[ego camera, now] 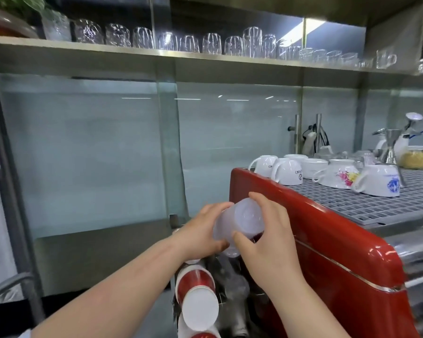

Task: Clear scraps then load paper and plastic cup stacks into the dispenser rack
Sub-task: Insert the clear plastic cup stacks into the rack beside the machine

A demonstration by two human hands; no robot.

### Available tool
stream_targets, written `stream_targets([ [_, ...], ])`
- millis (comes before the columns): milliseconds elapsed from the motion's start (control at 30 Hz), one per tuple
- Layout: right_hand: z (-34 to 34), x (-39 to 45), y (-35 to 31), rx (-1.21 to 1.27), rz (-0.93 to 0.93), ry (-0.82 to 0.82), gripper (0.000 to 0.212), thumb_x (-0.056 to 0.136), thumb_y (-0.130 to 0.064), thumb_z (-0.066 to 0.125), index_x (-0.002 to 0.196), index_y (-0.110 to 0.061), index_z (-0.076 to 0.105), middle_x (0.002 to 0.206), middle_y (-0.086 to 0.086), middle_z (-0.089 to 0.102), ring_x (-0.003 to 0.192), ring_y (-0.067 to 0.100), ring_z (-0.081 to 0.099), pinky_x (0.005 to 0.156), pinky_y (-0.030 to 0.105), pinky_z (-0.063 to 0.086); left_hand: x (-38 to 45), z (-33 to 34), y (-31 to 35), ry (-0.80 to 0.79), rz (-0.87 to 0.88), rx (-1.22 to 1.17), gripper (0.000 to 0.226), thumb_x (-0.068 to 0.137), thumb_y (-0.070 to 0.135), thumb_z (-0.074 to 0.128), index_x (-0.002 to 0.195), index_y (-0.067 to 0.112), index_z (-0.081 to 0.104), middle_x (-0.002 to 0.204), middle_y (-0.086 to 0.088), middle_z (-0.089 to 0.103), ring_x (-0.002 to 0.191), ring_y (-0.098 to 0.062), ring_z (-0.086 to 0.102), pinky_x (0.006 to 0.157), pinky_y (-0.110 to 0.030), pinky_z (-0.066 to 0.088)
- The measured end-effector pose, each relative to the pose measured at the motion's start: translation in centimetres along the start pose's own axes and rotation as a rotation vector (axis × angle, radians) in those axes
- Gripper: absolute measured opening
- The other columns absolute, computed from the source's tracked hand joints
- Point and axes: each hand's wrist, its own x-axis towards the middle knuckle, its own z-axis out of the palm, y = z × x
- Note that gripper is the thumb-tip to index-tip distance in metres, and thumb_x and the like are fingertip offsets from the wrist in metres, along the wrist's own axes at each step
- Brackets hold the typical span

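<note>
Beside the red espresso machine (327, 252), both hands' fingers (259, 203) are curling round a light, slippery, squashable plastic cup stack (239, 220), gripping its sides.

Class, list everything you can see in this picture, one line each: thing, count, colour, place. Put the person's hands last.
plastic cup stack: one, translucent white, held above the dispenser rack
paper cup stacks: at least two, red and white, in the dispenser rack, bottom centre
espresso machine: one, red, right
ceramic cups: several, white, upturned on the machine's grey top grate
glasses: many, clear, upturned on the upper steel shelf
jar: one, clear with yellow contents, far right
left hand: grips the plastic stack's left side
right hand: grips its right side
</note>
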Motion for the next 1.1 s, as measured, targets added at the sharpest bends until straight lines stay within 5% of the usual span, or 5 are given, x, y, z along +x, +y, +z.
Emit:
stream_targets([
  [367,2.4,0.9,2.5,-0.049,0.065,-0.054,0.078,0.072,-0.009,0.076,0.138,-0.035,0.043,0.126,-0.021,0.039,0.107,-0.034,0.027,0.084,-0.01,0.023,1.1,1.3,-2.1,-0.064,-0.044,-0.024,0.085,0.078,0.034,0.073,0.146,0.042,0.023,0.148,0.006,0.032,0.136,-0.012,0.038,0.111,-0.038,0.037],
  [767,4.1,1.1,4.5,-0.084,0.098,-0.083,0.076,0.069,-0.009,0.075,0.137,-0.028,0.047,0.132,-0.013,0.046,0.11,-0.013,0.036,0.09,-0.009,0.021,1.4,2.3,-2.5,-0.101,-0.042,-0.004,0.086,0.082,0.033,0.071,0.152,0.032,0.021,0.153,0.002,0.03,0.137,-0.013,0.037,0.111,-0.025,0.032],
  [933,4.5,0.9,4.7,-0.112,0.109,-0.108,0.076,0.069,-0.008,0.07,0.139,-0.024,0.046,0.137,-0.006,0.048,0.125,0.007,0.044,0.104,0.016,0.032,1.3,2.3,-2.8,-0.071,-0.007,0.012,0.079,0.08,0.031,0.072,0.149,0.03,0.032,0.147,0.005,0.04,0.137,-0.009,0.035,0.112,-0.032,0.033],
  [1100,5.3,0.3,5.6,-0.144,0.162,-0.173,0.072,0.074,-0.013,0.07,0.14,-0.021,0.044,0.137,0.0,0.044,0.126,0.018,0.043,0.106,0.029,0.036,1.0,2.5,-3.4,-0.02,0.037,0.077,0.071,0.083,0.028,0.07,0.146,0.027,0.038,0.143,0.006,0.044,0.133,-0.007,0.04,0.11,-0.023,0.032],
])
